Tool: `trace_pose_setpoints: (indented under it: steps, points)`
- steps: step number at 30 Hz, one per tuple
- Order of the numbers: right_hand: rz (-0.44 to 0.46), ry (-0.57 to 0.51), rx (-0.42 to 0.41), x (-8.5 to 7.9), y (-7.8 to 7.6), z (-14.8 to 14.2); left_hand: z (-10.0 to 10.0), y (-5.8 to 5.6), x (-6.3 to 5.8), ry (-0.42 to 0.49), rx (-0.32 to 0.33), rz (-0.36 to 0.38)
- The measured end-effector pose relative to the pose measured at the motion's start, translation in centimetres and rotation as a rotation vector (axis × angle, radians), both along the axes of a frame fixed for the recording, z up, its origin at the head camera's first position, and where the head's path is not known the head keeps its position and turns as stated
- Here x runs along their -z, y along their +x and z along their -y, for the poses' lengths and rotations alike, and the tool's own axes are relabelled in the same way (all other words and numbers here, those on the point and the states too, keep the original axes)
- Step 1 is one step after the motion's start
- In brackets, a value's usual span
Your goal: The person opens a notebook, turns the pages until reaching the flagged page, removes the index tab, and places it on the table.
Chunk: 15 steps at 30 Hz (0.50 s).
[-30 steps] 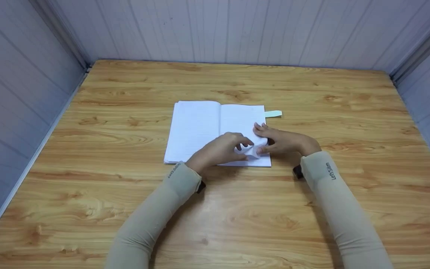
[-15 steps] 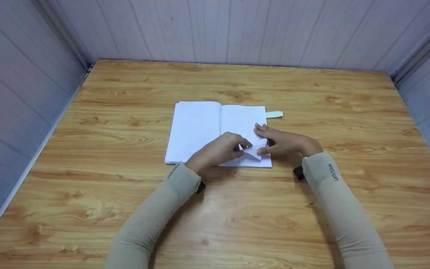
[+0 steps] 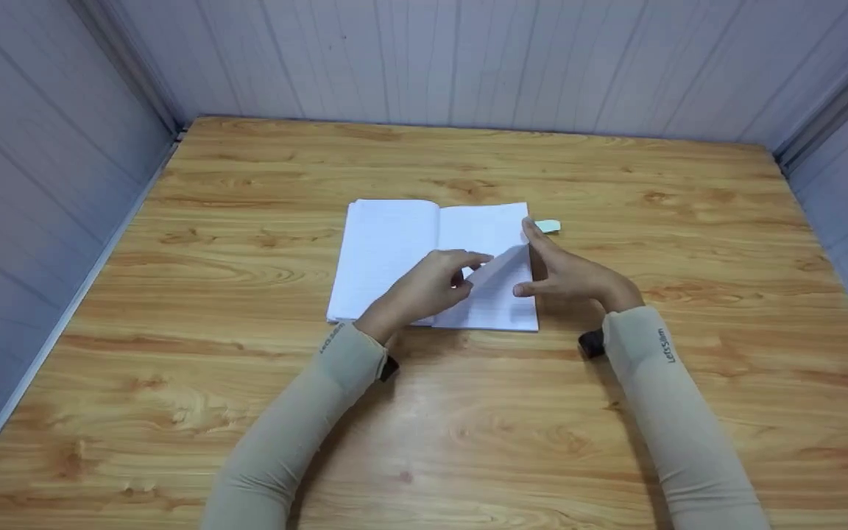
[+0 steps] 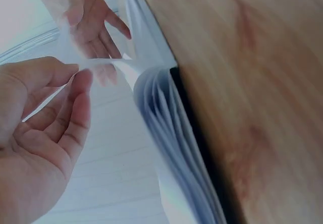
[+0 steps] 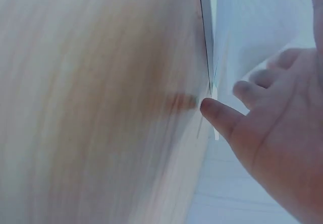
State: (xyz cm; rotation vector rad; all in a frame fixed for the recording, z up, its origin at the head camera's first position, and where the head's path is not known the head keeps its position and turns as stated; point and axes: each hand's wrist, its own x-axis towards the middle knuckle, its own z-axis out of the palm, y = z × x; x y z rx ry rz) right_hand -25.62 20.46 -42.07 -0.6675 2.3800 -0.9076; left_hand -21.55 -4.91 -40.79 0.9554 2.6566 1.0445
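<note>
An open lined notebook (image 3: 387, 254) lies in the middle of the table. My left hand (image 3: 431, 283) pinches the lower part of a right-side page (image 3: 503, 263) between thumb and fingertips, as the left wrist view shows. That page stands lifted and slanted, casting a shadow on the sheet below. At the notebook's right edge is my right hand (image 3: 571, 271), its fingers mostly straight and thumb spread apart. Its fingers are by the upper part of the lifted page; firm contact is hard to tell. A pale green tab (image 3: 548, 226) sticks out past the right edge.
The wooden table (image 3: 424, 419) stretches around the notebook on all sides. Pale panelled walls (image 3: 409, 59) border its back and both sides. A small dark device (image 3: 592, 343) sits at my right wrist.
The page's lower corner, earlier folded between both hands, has been raised and drawn left by my left hand. My right hand has come off the page surface, and its fingers have risen at the edge.
</note>
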Motion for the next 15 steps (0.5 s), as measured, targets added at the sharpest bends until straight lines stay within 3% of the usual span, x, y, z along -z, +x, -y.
trace_pose_setpoints:
  steps: [6, 15]
  points:
    - [-0.010, -0.016, 0.078, 0.3, 0.0, -0.1, 0.7, 0.2, -0.7, 0.126, -0.073, -0.051]
    - [-0.059, 0.026, -0.034, 0.6, -0.1, -0.3, 2.0, 0.4, -1.4, 0.249, -0.192, -0.043]
